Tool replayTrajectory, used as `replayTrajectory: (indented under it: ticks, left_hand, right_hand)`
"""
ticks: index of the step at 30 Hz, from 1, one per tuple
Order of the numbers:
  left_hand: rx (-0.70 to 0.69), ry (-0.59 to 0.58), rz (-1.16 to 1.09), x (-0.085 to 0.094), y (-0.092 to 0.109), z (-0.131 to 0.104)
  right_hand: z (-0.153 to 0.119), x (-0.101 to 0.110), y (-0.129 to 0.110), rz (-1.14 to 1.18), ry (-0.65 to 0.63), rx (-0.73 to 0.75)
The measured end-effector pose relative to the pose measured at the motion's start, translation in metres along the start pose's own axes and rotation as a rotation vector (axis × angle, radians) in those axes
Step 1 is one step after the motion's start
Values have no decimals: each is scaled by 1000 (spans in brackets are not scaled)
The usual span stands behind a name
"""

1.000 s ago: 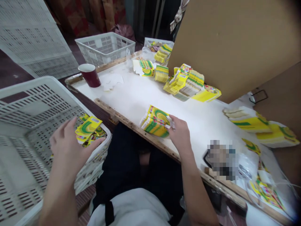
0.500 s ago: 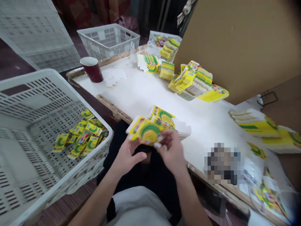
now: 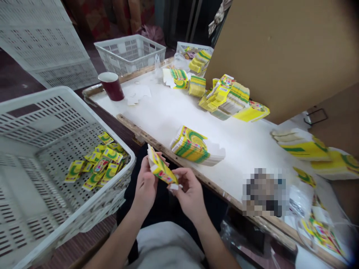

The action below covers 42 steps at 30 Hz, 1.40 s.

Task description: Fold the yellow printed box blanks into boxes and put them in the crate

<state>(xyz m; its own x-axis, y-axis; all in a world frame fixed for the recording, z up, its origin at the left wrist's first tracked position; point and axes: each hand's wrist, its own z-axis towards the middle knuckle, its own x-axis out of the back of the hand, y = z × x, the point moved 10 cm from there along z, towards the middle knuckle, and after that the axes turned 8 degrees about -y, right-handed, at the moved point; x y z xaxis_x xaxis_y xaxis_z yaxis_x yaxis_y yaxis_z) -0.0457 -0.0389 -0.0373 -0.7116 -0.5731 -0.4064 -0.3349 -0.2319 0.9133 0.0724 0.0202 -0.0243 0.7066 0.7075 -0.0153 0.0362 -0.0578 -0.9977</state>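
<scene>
A small yellow-and-green printed carton (image 3: pixel 163 169), opened out into a box shape and tilted, is held above my lap. My left hand (image 3: pixel 146 185) wraps around its left side, with fingertips showing behind the carton. At the lower right end, my right hand (image 3: pixel 189 192) pinches the white end flaps between thumb and fingers. Just beyond my hands, a stack of flat cartons (image 3: pixel 193 144) leans over on the white table (image 3: pixel 165 112) by its wooden edge. Several small yellow cartons (image 3: pixel 99 164) lie in the white plastic crate (image 3: pixel 67 93) on my left.
A dark red cup (image 3: pixel 112 87) and white paper scraps (image 3: pixel 137 93) are at the table's left. More carton stacks (image 3: pixel 224 95) line the back beside a big cardboard panel (image 3: pixel 269 56). Another white crate (image 3: pixel 131 52) stands behind. Pixelated clutter (image 3: pixel 263 192) lies at right.
The carton, flat and facing up before, has been turned and squeezed open into a box shape. Both hands have moved lower, and my right hand has shifted to its end flaps.
</scene>
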Motion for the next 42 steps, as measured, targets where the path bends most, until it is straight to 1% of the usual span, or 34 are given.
replayTrajectory:
  ticks: [2,4,6,8,9,10,11,12,13,14,15,16,17,18,19,20,21,22,23,25,27,29,30,32,33,35,36,38,40,42]
  left_hand:
    - [-4,47,71,9,-2,-1]
    - [-7,64,127,15,2,0]
    - [-55,42,187,17,17,2]
    - [-165,21,265,18,45,2]
    - [-231,-1,322,16,60,0]
    - [-276,-47,408,12,72,-1]
    - [-290,-113,523,4,80,-2]
    - [-270,-194,657,-5,80,-2]
    - [-221,-284,792,-14,74,-2]
    - [-148,-382,905,-22,62,-2]
    - [-66,-473,976,-29,48,-3]
    - [12,-547,1001,-34,34,-5]
    - [73,-596,998,-38,22,-6]
    - [115,-622,988,-41,12,-7]
    - [130,-624,981,-43,6,-7]
    - [121,-612,981,-45,3,-7]
    - [95,-601,987,-47,2,-6]
    - [60,-601,993,-51,2,-7]
    - [21,-607,997,-54,2,-8]
    - [-68,-625,995,-62,3,-11]
    - [-167,-622,987,-68,7,-14]
    - [-254,-579,978,-70,12,-17]
    - [-286,-554,974,-70,15,-18]
    - [-318,-526,975,-70,19,-19]
    - [-308,-534,976,-70,19,-19]
    - [-226,-563,971,-68,13,-17]
    - [-174,-571,965,-66,9,-16]
    - [-116,-564,950,-62,3,-14]
    - [-145,-518,955,-59,4,-13]
    - [-188,-452,1019,-55,7,-12]
  right_hand:
    - [0,11,-8,-37,22,42]
    - [-1,21,-21,-150,32,113]
    - [-4,31,-37,-320,49,208]
    - [-8,39,-53,-542,80,316]
    - [-10,40,-61,-658,94,364]
    - [-12,40,-67,-766,99,407]
    - [-13,37,-72,-854,94,444]
    - [-15,32,-75,-914,73,476]
    - [-16,25,-77,-944,40,509]
    - [-18,18,-78,-950,1,538]
    - [-19,13,-78,-940,-33,554]
    - [-20,10,-77,-915,-39,554]
    - [-19,13,-75,-872,-6,535]
    - [-18,21,-72,-806,69,498]
    - [-16,33,-66,-707,159,443]
    - [-15,45,-56,-574,234,371]
    - [-12,53,-43,-415,271,288]
    - [-8,56,-27,-242,266,205]
    - [-4,53,-12,-73,223,127]
    - [4,36,10,213,79,-15]
    - [8,14,19,396,-71,-120]
    - [11,0,21,474,-187,-190]
    - [12,-3,21,476,-208,-208]
    - [13,1,22,442,-183,-208]
    - [13,5,21,423,-165,-185]
    - [9,9,15,371,-156,-96]
    - [7,10,10,307,-161,-40]
    - [1,11,-4,77,-169,80]
    - [-4,14,-17,-180,-132,179]
    - [-7,23,-26,-304,-33,244]
